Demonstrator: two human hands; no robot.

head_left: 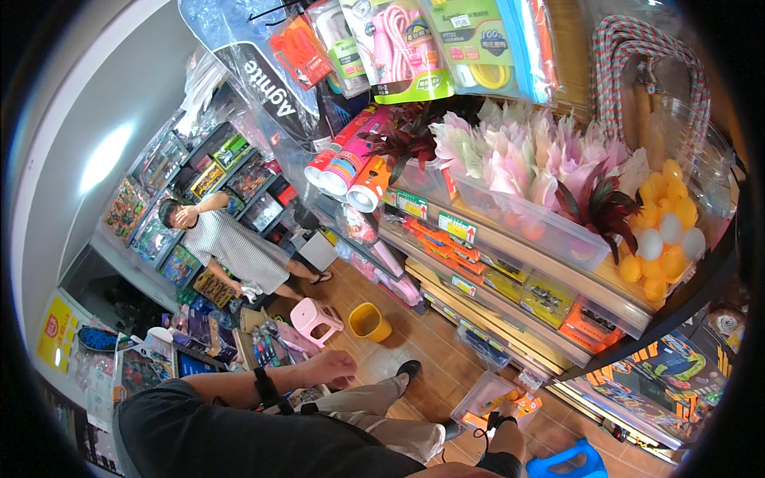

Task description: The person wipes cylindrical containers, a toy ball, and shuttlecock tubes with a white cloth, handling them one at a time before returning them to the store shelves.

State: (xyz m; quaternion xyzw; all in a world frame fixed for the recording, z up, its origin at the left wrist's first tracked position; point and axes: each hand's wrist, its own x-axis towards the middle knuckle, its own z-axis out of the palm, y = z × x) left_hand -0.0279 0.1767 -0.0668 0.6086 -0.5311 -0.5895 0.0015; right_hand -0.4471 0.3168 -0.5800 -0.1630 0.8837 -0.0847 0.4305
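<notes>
My left hand (pixel 331 368) hangs in front of my body with its fingers curled in and nothing seen in them. A black band circles that wrist. Low on the right, my right hand (pixel 505 413) is at a clear plastic box (pixel 480 392) with orange parts, and seems to grip its near edge. A dark strap with a hanging cord covers part of this hand, so its fingers are mostly hidden. Below the box, the tiled floor (pixel 398 350) shows. One of my dark shoes (pixel 409 371) is between the two hands.
Shelves (pixel 510 263) with packaged goods, feather shuttlecock-like bundles (pixel 518 151) and yellow balls (pixel 657 207) line the right. A pink stool (pixel 315 320), a yellow bin (pixel 370 322) and a blue plastic item (pixel 570 462) stand on the floor. Another person (pixel 231 247) stands far left.
</notes>
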